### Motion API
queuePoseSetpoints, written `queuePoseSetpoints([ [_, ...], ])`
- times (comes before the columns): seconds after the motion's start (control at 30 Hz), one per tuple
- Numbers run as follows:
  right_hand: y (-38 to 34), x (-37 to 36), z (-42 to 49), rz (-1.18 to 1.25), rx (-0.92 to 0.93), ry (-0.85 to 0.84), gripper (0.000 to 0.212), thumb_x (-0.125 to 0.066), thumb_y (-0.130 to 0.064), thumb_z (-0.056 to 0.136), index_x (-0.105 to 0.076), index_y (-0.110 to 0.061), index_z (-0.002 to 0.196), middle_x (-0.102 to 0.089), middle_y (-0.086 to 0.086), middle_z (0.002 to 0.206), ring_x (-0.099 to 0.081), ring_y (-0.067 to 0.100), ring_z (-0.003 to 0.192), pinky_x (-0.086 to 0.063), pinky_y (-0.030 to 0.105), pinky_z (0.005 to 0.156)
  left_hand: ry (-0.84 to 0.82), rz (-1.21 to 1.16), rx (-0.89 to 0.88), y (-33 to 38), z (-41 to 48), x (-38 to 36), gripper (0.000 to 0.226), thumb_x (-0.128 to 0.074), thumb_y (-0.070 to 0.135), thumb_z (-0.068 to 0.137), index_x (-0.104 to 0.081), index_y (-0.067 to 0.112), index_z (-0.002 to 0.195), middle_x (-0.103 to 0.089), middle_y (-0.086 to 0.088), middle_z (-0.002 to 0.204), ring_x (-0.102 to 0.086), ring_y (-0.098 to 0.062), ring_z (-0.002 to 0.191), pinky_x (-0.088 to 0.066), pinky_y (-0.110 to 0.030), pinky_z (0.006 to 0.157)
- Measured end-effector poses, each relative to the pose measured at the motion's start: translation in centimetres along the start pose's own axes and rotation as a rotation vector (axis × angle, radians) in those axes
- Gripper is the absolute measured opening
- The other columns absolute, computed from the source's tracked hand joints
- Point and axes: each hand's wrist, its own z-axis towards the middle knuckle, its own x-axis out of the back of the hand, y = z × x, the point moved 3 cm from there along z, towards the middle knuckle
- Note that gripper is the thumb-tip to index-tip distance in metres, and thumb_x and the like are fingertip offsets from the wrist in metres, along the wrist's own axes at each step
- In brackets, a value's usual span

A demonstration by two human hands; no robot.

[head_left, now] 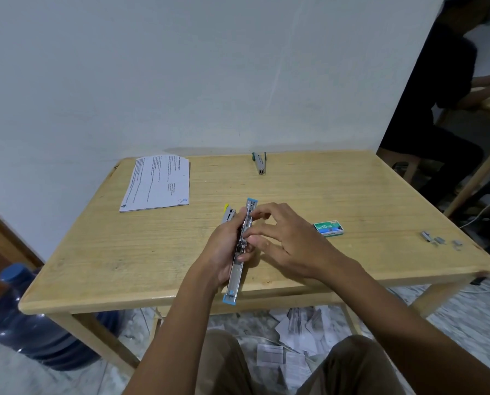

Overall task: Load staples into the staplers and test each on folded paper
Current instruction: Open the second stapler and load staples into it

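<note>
Head view: the left hand (224,249) is wrapped around a blue stapler (239,252) swung fully open, so that it runs as one long strip from a blue end past the near edge of the table (158,252) to a second blue end farther in. Its grip is clamped on the stapler's middle. The right hand (278,238) lies against the right side of the stapler, thumb and forefinger pinched together at its metal channel; whether a staple strip sits between those fingertips cannot be told.

Just left of the blue stapler, partly behind the left hand, a yellow stapler (229,214) rests on the table. Beyond the blue stapler, near the far edge by the wall, a green stapler (259,162) lies with its handle raised. To the right of the blue stapler is a green staple box (328,228), and farther right, near the table's right edge, loose staples (437,240) lie in short strips. Left of and beyond the blue stapler is a stack of printed paper (157,182).

Under the table, paper scraps (292,337) litter the floor. A blue water jug (36,320) stands by the near left table leg.
</note>
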Motion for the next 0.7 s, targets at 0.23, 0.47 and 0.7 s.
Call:
queuePoseSetpoints([
  [0.23,0.9,1.8,1.7,-0.361,0.177,-0.073,0.044,-0.033,-0.056,0.098,-0.067,-0.037,0.119,-0.049,-0.002,0.14,-0.041,0.018,0.128,-0.04,0.038,0.099,-0.002,-0.01,0.006,0.0,0.0,-0.2,0.035,-0.046,0.037,0.102,-0.065,0.009,0.091,-0.044,-0.004,0.049,-0.038,-0.01,0.033,-0.023,-0.017,0.027],
  [0.47,1.6,2.3,2.9,-0.522,0.225,-0.023,0.042,-0.037,-0.054,0.098,-0.068,-0.032,0.115,-0.053,0.002,0.137,-0.047,0.022,0.125,-0.042,0.041,0.095,0.01,-0.039,-0.009,0.3,-0.4,-0.5,0.028,-0.043,0.029,0.104,-0.057,0.01,0.087,-0.039,-0.003,0.057,-0.037,-0.01,0.04,-0.024,-0.018,0.03],
  [0.7,2.6,2.1,3.0,-0.516,0.11,0.034,0.05,-0.03,-0.058,0.097,-0.067,-0.032,0.118,-0.054,0.003,0.137,-0.049,0.023,0.124,-0.045,0.043,0.091,0.035,-0.061,0.024,0.2,-0.5,-0.6,0.023,-0.043,0.026,0.104,-0.055,0.009,0.096,-0.041,-0.004,0.06,-0.037,-0.012,0.043,-0.025,-0.018,0.032],
])
